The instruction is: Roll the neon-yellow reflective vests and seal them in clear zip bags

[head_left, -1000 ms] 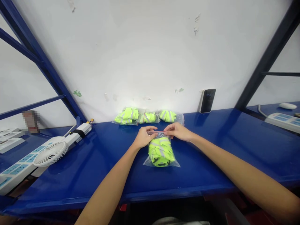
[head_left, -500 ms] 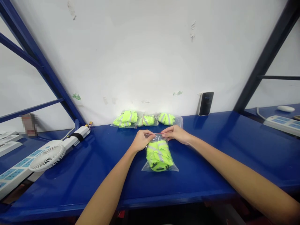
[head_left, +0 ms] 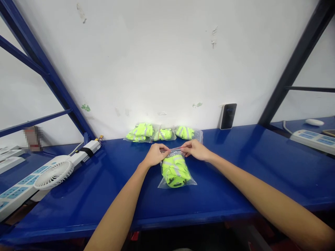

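A clear zip-lock bag [head_left: 162,183] lies on the blue table, its zip end pointing away from me. Inside it is a folded fluorescent yellow reflective vest [head_left: 176,170] with silver-grey strips and some dark trim. My left hand [head_left: 156,154] pinches the left end of the bag's red-lined zip edge between thumb and fingers. At the right end of the same edge, my right hand [head_left: 195,150] has a similar pinch. Some of the fingertips are hidden behind the plastic and the thumbs. Whether the zip is sealed I cannot tell.
Several similar bags of yellow vests [head_left: 141,131] lie along the wall behind my hands. A black-fronted device [head_left: 228,116] leans at the back right. A white fan [head_left: 54,175] and a power strip [head_left: 26,179] occupy the left. Blue posts [head_left: 49,75] rise at the table's sides.
Both hands keep their pinch on the bag's zip edge. My left hand has shifted slightly left, and the bag has moved a little left and away from me.
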### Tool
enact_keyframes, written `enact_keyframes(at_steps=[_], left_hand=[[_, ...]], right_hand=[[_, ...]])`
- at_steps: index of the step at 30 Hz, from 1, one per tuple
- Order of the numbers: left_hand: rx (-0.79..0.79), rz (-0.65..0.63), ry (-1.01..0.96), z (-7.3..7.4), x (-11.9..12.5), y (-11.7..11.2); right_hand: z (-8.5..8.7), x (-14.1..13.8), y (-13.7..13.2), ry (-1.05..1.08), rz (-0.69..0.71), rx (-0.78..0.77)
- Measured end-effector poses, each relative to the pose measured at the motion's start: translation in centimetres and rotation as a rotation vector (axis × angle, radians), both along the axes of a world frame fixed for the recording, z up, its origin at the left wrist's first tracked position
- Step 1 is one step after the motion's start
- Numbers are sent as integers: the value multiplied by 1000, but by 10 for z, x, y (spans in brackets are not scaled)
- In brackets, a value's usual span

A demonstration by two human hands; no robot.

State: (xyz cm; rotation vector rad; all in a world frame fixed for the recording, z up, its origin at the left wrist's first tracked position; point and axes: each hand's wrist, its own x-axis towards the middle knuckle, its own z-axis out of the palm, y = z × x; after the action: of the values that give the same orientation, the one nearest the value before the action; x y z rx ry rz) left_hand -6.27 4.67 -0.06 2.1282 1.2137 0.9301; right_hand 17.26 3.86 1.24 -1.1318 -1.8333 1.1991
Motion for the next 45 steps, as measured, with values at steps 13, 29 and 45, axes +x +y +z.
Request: enact_keyframes(at_steps=[13,29,45], left_hand=[[51,-178,230,23,-1,-13],[13,-192,163,8,2,-11],[-45,-180,133,2,11,-16]], right_hand=[[-10,-24,-10,-143,9,196],[3,-28,-20,-234,-32,237],[-3,-29,-19,-272,-16,336]])
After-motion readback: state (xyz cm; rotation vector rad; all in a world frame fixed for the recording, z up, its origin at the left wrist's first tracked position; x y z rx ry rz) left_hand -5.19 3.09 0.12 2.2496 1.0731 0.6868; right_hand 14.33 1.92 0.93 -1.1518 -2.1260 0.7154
